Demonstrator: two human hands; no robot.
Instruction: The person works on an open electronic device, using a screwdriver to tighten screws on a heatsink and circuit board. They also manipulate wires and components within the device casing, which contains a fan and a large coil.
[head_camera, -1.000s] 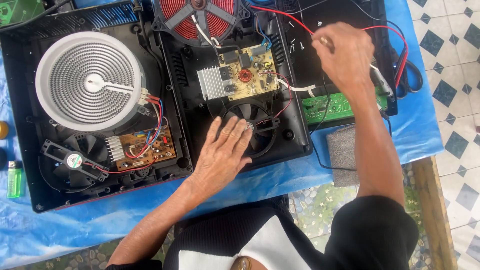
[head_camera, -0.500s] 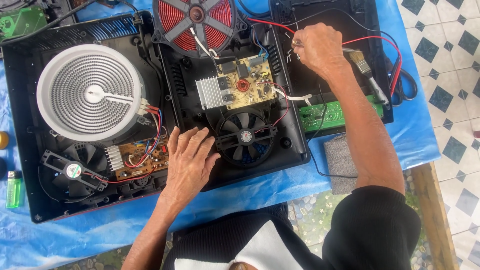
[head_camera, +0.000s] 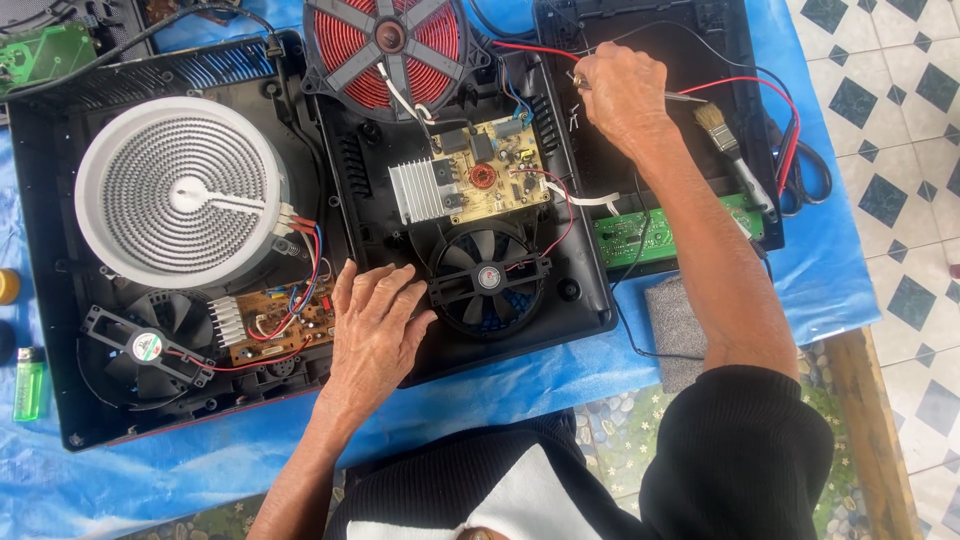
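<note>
Two hands on opened black plastic cooker casing (head_camera: 590, 310): left hand (head_camera: 375, 325) flat, released, beside black round fan (head_camera: 488, 278); right hand (head_camera: 622, 95) clenched around thin metal tool (head_camera: 690, 97) at top edge.

The left hand (head_camera: 375, 325) lies flat, fingers spread, on the black casing (head_camera: 590, 310) of an opened cooktop, between a small circuit board (head_camera: 275, 322) and a black fan (head_camera: 488, 278). The right hand (head_camera: 620, 95) is closed around a thin metal probe (head_camera: 690, 97) just beside the yellow circuit board (head_camera: 490, 165). A paintbrush (head_camera: 735, 160) lies near it.
</note>
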